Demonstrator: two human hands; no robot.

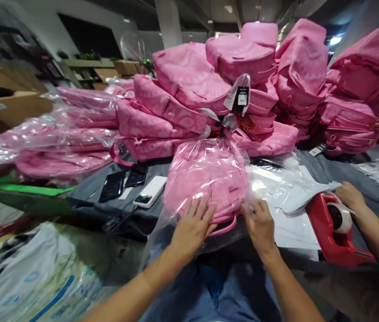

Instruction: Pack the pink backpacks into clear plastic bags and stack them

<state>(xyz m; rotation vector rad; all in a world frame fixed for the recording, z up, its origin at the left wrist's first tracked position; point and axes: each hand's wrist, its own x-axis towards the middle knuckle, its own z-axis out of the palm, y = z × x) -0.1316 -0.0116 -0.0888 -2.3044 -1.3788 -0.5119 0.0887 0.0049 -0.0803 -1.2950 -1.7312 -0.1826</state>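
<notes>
A pink backpack (209, 179) lies in front of me inside a clear plastic bag (159, 232), its handle loop toward me. My left hand (192, 228) rests on the near part of the wrapped backpack with its fingers spread. At the backpack's right side, my right hand (259, 226) has its fingers curled in a pinch on the edge of the plastic bag. The loose end of the plastic hangs over the table's near edge.
Pink backpacks (189, 80) are piled behind, and wrapped ones (65, 156) lie left. Left of me are phones (111, 185) and a white power bank (149, 191). Rightward, a co-worker's hand (350, 197) is beside a red tape dispenser (330, 232) and white sheets (293, 228).
</notes>
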